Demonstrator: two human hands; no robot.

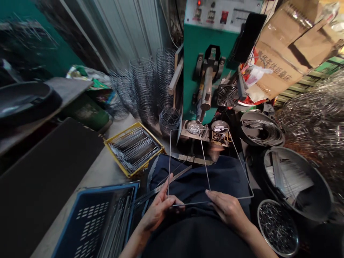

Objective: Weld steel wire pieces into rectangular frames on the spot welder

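A thin rectangular wire frame [243, 166] lies over my lap, with a straight cross wire [203, 157] running through its middle. My left hand [158, 209] is closed on the frame's near left corner. My right hand [228, 209] pinches the near end of the cross wire against the frame's front edge. The frame's far edge reaches the green welding machine [206, 53] and its lower electrode [194, 127].
A yellow crate of straight wires [134, 147] sits left of the machine. At lower left, a blue crate [94, 222] holds rods. Stacked wire baskets [145, 89] stand behind. Metal bowls of wire parts [278, 226] [295, 182] are on my right. Cardboard boxes [285, 50] stand at upper right.
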